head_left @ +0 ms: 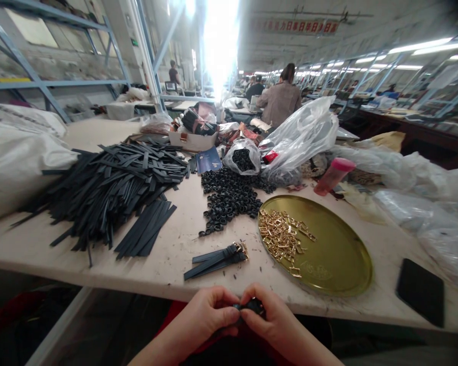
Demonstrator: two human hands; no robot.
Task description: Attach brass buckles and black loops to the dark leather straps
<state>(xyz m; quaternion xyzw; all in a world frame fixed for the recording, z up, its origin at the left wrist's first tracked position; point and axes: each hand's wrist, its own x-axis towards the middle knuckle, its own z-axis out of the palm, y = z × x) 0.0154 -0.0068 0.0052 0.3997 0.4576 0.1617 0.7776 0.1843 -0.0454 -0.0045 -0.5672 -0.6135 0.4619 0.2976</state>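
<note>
At the table's front edge, my left hand point(217, 312) and my right hand point(265, 310) meet, fingers pinched around a small dark strap piece point(255, 305); most of it is hidden by the fingers. Just beyond them lie a few black straps with gold buckles point(217, 259). A heap of small black strap loops point(231, 201) spreads over the middle of the table. To the right, gold buckles point(282, 236) are piled on a round gold tray point(339, 259). On the left is a large heap of black straps point(118, 178), with a smaller bundle of straps point(145, 229) in front.
A dark phone point(420, 291) lies near the right front edge of the table point(168, 277). A pink-capped jar point(333, 177), clear plastic bags point(301, 132) and a box point(193, 140) stand behind. White sacking point(19, 157) is at left. A person point(282, 99) sits farther back.
</note>
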